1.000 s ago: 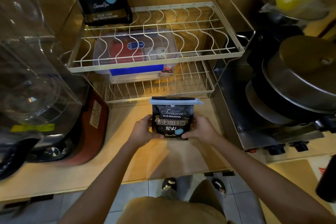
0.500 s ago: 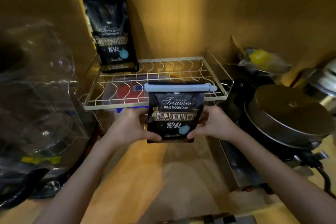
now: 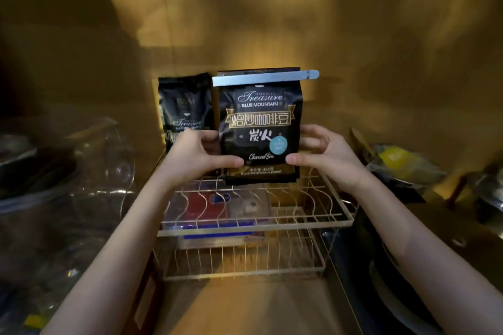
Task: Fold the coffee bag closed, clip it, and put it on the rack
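A black coffee bag (image 3: pixel 260 128) with gold and white lettering is upright over the back of the wire rack's top shelf (image 3: pixel 304 215). Its folded top is pinched by a long pale blue clip (image 3: pixel 265 78). My left hand (image 3: pixel 201 156) grips the bag's left edge and my right hand (image 3: pixel 322 153) grips its right edge, thumbs on the front. The bag's base is at the shelf's rear wires; whether it rests on them I cannot tell.
A second black coffee bag (image 3: pixel 185 109) stands on the rack just left of the held one. A clear box with red and blue contents (image 3: pixel 217 207) lies under the top shelf. A glass jug (image 3: pixel 81 185) is at left, pots and a stove (image 3: pixel 408 266) at right.
Both hands have lifted the clipped bag from the counter up and back, over the rack's top shelf beside the other bag. The camera has tilted up toward the wall.
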The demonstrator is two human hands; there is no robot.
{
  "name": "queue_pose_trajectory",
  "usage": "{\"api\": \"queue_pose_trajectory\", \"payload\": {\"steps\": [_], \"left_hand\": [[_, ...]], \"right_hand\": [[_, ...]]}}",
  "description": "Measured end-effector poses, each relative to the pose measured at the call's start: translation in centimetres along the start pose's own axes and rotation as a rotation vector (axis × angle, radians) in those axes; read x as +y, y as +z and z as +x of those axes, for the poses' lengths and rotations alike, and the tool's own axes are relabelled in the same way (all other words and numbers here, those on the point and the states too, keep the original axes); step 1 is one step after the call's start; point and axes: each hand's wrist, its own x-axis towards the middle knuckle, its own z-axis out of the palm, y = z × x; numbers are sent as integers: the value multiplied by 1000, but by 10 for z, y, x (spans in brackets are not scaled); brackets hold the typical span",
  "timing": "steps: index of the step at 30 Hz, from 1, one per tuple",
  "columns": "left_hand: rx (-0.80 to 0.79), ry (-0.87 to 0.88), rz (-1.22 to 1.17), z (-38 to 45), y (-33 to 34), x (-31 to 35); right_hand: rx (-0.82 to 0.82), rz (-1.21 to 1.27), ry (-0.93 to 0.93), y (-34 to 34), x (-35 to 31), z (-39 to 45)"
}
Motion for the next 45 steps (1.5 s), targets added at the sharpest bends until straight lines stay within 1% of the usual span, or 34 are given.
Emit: {"api": "queue_pose_trajectory", "payload": {"steps": [5,7,11,14,18,21,22,26,29,32,34,39,42,44,45], "left_hand": [[281,43,-97,30,9,-19],[340,29,-136,41,16,-30],[391,-53,-104,56,34,-54],[405,-67,-90,61,47,-70],[422,-93,33,71,59,-86],[410,-81,194,70,70,-92],[391,-82,247,69,74,-94],[325,-49,348,65,87,-101],[314,30,525,68,93,-108],[279,64,630,70,94,-111],[229,76,659,72,95,-111],[147,75,623,75,93,-108],[113,46,614,70,88,-102],[96,31,622,66,83,-93],[97,19,620,66,79,-89]], "right_hand": [[96,89,3,11,12,35],[125,117,23,17,23,49],[129,139,71,27,47,73],[125,165,121,32,65,85],[137,159,162,40,79,100],[155,176,235,43,94,107],[147,144,257,45,97,106],[199,111,301,53,108,106],[210,107,287,55,110,110],[200,97,271,55,108,110],[199,71,248,56,111,111],[243,-55,146,67,108,106],[185,-170,188,67,101,103],[161,-206,242,60,92,100],[167,-206,227,56,86,101]]}}
